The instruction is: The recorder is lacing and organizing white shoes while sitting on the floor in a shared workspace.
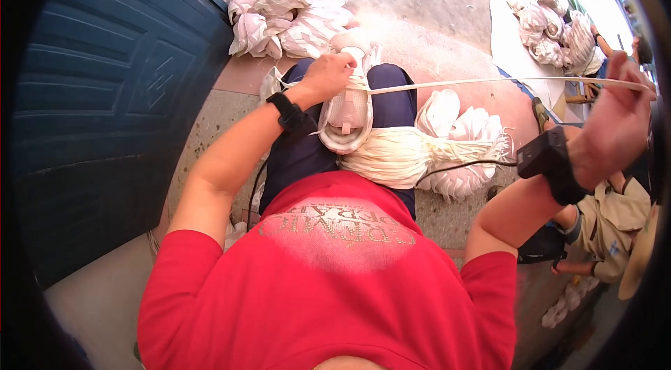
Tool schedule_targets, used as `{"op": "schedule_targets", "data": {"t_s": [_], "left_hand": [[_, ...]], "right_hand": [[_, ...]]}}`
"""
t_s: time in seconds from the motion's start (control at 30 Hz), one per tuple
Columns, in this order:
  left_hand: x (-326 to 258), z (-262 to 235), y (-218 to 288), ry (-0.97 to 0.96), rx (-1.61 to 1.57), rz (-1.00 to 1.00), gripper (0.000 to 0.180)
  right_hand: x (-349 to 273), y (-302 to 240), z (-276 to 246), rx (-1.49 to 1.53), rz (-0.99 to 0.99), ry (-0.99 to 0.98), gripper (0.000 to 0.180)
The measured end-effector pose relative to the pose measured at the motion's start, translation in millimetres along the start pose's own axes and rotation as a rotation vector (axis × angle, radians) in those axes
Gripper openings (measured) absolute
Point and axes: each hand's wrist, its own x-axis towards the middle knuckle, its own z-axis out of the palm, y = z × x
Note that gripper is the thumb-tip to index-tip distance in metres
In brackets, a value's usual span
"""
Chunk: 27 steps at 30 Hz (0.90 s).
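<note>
A white and pale pink shoe point(347, 118) rests between my thighs, its heel opening toward me. My left hand point(328, 77) is closed on the shoe's upper near the lacing; its fingertips are partly hidden. From the shoe a white shoelace point(489, 81) runs taut far to the right. My right hand point(618, 118), slightly blurred and raised at the right edge, grips the lace close to its end. Across my right thigh lies a thick bundle of cream shoelaces point(388, 154), gathered tightly toward its right side.
More pale shoes point(465, 129) lie on the floor beside my right leg. A heap of tied shoes point(290, 10) sits ahead left, another pile point(549, 20) far right. A blue door point(119, 90) stands at my left. People work nearby at the right, one in beige clothes point(611, 223).
</note>
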Motion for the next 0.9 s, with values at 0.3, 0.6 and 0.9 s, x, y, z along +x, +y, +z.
{"op": "schedule_targets", "data": {"t_s": [0.3, 0.6, 0.9], "left_hand": [[-24.9, -16.2, -27.4, 0.062, 0.217, 0.151, 0.013], [-33.5, -19.0, -22.6, 0.062, 0.257, 0.105, 0.012], [-47.7, -5.5, -31.1, 0.040, 0.325, 0.070, 0.017]], "right_hand": [[-164.4, 137.6, 62.1, -0.068, 1.306, -0.305, 0.017], [-282.1, 228.3, 70.0, -0.369, 1.374, -0.597, 0.023], [-281.4, 224.5, 84.1, -0.900, 0.587, -1.065, 0.019]]}}
